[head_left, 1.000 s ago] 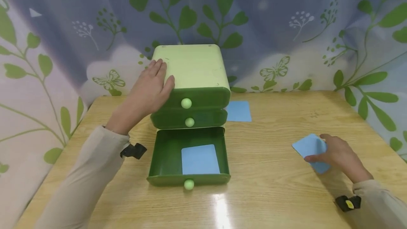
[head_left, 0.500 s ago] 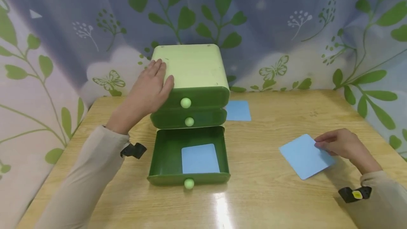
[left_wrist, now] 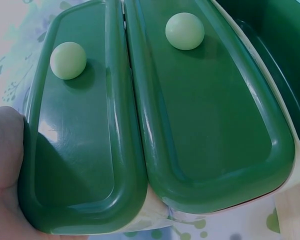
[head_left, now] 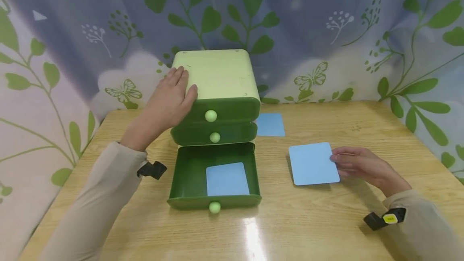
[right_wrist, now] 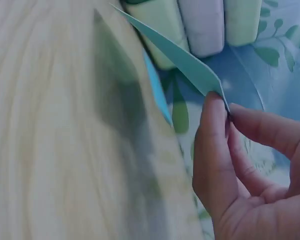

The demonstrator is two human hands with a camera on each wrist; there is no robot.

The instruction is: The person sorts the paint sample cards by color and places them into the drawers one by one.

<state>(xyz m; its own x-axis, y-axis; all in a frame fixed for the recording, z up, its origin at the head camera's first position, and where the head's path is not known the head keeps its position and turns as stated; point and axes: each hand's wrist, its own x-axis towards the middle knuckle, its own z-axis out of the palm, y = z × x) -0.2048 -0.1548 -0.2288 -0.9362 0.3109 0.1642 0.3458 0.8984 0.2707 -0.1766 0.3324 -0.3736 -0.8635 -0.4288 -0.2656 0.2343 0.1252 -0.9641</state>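
A small drawer cabinet (head_left: 217, 75) with a pale green top and dark green drawers stands on the table. My left hand (head_left: 170, 98) rests on its top left edge, fingers straight. The bottom drawer (head_left: 188, 176) is pulled out, and a blue square card (head_left: 227, 179) lies inside it. To the right of the cabinet, my right hand (head_left: 366, 168) pinches another blue square card (head_left: 313, 164) by its right edge. In the right wrist view that card (right_wrist: 180, 60) is lifted off the table, held between thumb and fingers (right_wrist: 215, 145).
One more blue card (head_left: 270, 125) lies on the wooden table (head_left: 308, 220) beside the cabinet's right side, partly hidden behind it. Two upper drawers with round knobs (head_left: 211, 116) are closed. A leaf-patterned curtain (head_left: 308, 19) hangs behind the table.
My right hand has picked the blue card up from the table and moved it left toward the cabinet, turning it squarer to view. My left hand has stayed on the cabinet.
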